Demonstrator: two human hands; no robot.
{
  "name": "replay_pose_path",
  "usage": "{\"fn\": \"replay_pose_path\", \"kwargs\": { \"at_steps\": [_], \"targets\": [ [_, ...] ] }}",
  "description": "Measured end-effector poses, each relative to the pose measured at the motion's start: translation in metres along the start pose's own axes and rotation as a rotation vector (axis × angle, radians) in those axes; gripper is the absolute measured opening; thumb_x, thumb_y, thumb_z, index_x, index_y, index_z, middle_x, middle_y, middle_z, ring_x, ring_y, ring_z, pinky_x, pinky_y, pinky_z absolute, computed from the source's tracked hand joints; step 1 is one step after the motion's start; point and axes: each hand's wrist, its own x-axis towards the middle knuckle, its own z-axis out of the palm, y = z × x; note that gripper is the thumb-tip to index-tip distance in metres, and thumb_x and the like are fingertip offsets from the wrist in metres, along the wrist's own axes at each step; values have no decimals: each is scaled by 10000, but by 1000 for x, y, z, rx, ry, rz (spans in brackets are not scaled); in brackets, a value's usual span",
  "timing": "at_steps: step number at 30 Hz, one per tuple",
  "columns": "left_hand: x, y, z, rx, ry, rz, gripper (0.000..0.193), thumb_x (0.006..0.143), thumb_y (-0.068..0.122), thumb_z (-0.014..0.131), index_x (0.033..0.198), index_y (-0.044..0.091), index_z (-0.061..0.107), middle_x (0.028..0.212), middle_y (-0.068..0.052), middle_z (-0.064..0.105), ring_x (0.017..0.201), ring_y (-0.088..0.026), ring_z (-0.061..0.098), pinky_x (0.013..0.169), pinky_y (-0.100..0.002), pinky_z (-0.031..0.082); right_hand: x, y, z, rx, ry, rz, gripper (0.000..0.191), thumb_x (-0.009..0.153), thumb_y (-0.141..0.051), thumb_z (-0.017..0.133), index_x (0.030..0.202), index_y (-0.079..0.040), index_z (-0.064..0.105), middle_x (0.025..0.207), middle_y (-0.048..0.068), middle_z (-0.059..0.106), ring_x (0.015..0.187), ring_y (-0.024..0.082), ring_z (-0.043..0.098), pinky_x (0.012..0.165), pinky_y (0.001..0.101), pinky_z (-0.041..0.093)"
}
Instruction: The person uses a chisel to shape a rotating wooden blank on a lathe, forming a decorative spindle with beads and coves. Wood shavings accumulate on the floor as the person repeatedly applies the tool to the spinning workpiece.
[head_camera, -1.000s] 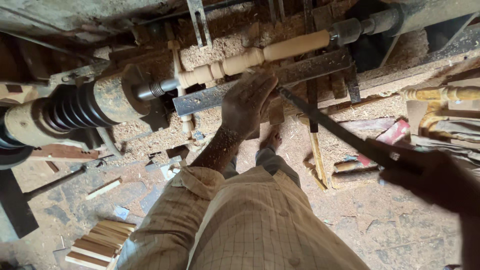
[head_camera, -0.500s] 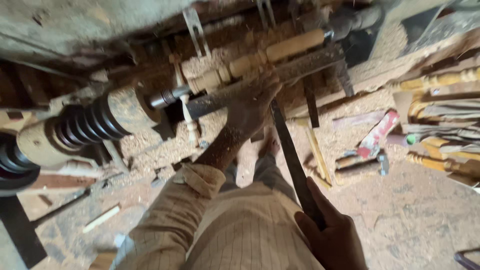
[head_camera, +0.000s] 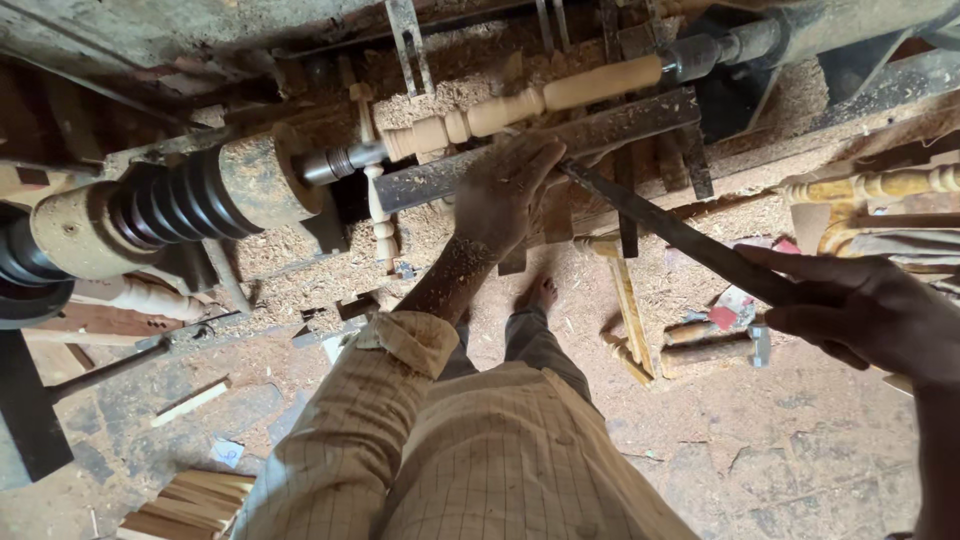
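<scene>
Since 0.5 s ago the right hand (head_camera: 870, 310) has swung out from below the shirt to the far right of the spindle (head_camera: 530, 100), carrying the chisel's (head_camera: 670, 230) handle end with it, so the blade now lies at a shallower slant; the left hand (head_camera: 505, 190) has stayed on the rest (head_camera: 600, 130).

Head view, the only 1: the spindle, a pale turned piece with beads and a plain cylinder, is mounted on the lathe between the dark pulley (head_camera: 190, 200) to its left and the metal centre (head_camera: 720, 50) to its right. Just below the spindle runs the rest, a flat steel bar. The left hand lies palm down over the bar, fingers spread and pressing on the chisel's tip end, seemingly to pin the blade against the bar. Whether the tip touches the wood I cannot tell; the hand hides it. The right hand is closed around the chisel's far end, fingers wrapped over the dark blade, well right of the spindle, probably for leverage. Sawdust covers the forearm and the floor below the spindle. More turned legs (head_camera: 880, 190) lie to the right, and wood strips (head_camera: 185, 505) sit far below left.
</scene>
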Motion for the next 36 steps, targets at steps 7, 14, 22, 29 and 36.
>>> {"fn": "replay_pose_path", "kwargs": {
  "at_steps": [7,14,22,29,36],
  "targets": [
    [-2,-5,0,20,14,65,349,1009,85,754,1334,198,699,1364,-49,706,1254,-223,700,975,-369,668,-38,-19,76,-11,184,129,711,834,-328,768,1511,-313,553,550,38,687,406,112,531,419,297,527],
    [-3,-6,-4,16,-29,82,283,1061,38,662,1295,186,720,1403,-30,672,1343,-214,650,1073,-387,624,-64,-82,183,154,336,282,777,813,-327,815,1540,-324,541,777,59,823,646,140,730,643,337,591],
    [3,-4,-15,-53,-184,60,293,1032,108,660,1307,194,716,1444,-37,635,1374,-205,584,1137,-360,534,-72,-118,224,204,331,283,818,857,-397,728,1609,-318,416,679,149,781,630,205,770,657,365,590],
    [8,-3,-18,10,-221,112,354,1008,56,657,1330,192,712,1438,-2,654,1373,-180,588,1103,-352,559,-71,-108,213,173,342,267,782,852,-352,744,1580,-321,457,739,122,784,665,195,760,670,366,587],
    [12,2,-13,14,-192,51,370,966,14,679,1284,194,736,1385,-21,694,1324,-200,638,1030,-357,590,-64,-66,157,232,263,261,763,830,-284,804,1540,-342,532,634,48,662,501,137,540,493,348,489]
  ]
}}
